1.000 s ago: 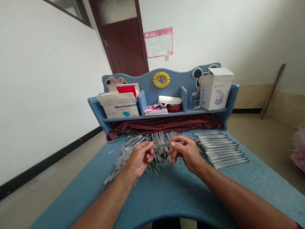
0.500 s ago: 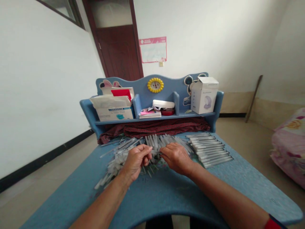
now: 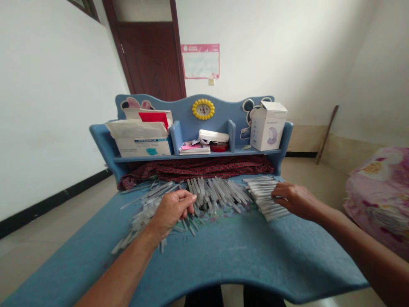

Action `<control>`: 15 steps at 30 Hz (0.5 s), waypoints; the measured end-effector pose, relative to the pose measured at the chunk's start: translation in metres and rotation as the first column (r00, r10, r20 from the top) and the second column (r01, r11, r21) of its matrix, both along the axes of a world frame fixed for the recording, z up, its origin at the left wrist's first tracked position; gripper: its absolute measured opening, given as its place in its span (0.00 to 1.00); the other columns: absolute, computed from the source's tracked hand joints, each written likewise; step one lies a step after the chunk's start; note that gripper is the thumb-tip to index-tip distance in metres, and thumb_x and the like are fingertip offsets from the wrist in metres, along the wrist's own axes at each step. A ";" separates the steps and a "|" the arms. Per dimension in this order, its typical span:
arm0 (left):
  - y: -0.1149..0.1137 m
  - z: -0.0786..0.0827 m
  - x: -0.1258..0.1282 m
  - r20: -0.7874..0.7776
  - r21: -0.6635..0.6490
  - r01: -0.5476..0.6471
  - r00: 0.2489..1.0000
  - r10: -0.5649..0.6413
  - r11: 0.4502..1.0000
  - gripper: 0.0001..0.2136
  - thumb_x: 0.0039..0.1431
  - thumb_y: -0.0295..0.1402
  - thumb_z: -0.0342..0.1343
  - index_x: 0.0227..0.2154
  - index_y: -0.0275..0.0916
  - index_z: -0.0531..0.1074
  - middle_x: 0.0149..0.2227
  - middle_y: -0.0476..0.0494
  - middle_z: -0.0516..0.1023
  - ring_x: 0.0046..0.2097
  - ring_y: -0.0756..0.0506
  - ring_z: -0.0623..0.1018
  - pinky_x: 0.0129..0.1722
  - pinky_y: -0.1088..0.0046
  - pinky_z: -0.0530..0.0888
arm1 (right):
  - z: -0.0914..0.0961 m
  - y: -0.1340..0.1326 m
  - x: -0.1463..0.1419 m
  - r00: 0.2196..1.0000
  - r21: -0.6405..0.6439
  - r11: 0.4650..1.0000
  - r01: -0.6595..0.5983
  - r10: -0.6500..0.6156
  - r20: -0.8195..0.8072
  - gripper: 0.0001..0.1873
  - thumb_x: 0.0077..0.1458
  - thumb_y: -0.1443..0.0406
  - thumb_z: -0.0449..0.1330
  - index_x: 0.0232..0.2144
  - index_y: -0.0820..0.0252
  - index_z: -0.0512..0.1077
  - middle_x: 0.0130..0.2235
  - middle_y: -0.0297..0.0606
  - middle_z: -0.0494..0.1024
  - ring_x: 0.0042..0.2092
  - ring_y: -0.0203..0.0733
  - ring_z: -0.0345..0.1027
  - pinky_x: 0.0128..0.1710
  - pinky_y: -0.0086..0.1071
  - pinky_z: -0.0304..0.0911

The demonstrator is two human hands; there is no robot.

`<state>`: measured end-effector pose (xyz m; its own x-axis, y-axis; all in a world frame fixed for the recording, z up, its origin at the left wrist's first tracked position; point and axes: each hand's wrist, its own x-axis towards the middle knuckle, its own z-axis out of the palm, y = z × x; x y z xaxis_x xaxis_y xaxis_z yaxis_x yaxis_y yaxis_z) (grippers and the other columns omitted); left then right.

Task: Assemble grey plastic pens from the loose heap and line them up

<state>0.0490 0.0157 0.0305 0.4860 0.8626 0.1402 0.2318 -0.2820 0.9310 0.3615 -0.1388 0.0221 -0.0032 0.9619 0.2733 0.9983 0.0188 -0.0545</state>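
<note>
1. Head view: the left hand (image 3: pixel 174 209) is resting on a loose heap of thin grey plastic sticks (image 3: pixel 214 192) in the middle of the blue felt-covered worktop (image 3: pixel 230 256). Its fingers (image 3: pixel 188 199) are curling loosely over the sticks, and I cannot tell whether they are gripping one.
2. The right hand (image 3: pixel 294 200) is lying on a neat row of matching grey sticks (image 3: pixel 260 192), just right of the heap. Its fingers (image 3: pixel 277 197) are touching one stick; whether they are pinching it I cannot tell.
3. A blue wooden shelf (image 3: pixel 198 157) is standing at the far edge, carrying a white cardboard box (image 3: pixel 267 125) at its right end.
</note>
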 end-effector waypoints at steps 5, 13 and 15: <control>-0.001 -0.002 0.003 -0.060 0.029 0.001 0.998 0.000 1.000 0.11 0.44 0.38 0.57 0.16 0.36 0.69 0.15 0.50 0.70 0.15 0.54 0.63 0.16 0.80 0.59 | -0.015 -0.017 0.025 0.999 0.001 0.999 0.039 -0.039 0.008 0.10 0.54 0.66 0.51 0.31 0.55 0.72 0.35 0.38 0.73 0.38 0.39 0.66 0.35 0.29 0.58; 0.004 -0.008 0.002 -0.107 0.064 -0.002 0.994 0.009 0.998 0.10 0.44 0.38 0.57 0.18 0.37 0.69 0.15 0.50 0.70 0.16 0.54 0.64 0.17 0.80 0.59 | -0.020 -0.011 0.016 0.991 -0.007 0.999 0.031 -0.030 0.132 0.12 0.56 0.68 0.48 0.30 0.57 0.71 0.34 0.39 0.72 0.38 0.40 0.65 0.35 0.29 0.57; 0.005 -0.008 0.000 -0.121 0.090 -0.002 0.993 0.013 0.996 0.10 0.45 0.38 0.56 0.18 0.37 0.69 0.15 0.50 0.71 0.16 0.53 0.64 0.17 0.80 0.60 | -0.021 -0.011 0.016 0.987 -0.010 0.999 0.039 -0.036 0.159 0.12 0.56 0.68 0.48 0.31 0.57 0.72 0.34 0.40 0.72 0.39 0.41 0.65 0.34 0.30 0.57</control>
<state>0.0493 0.0208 0.0224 0.4974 0.8531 0.1576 0.3443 -0.3609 0.8667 0.3770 -0.1493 0.0010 -0.0093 0.9657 0.2597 0.9944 -0.0185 0.1043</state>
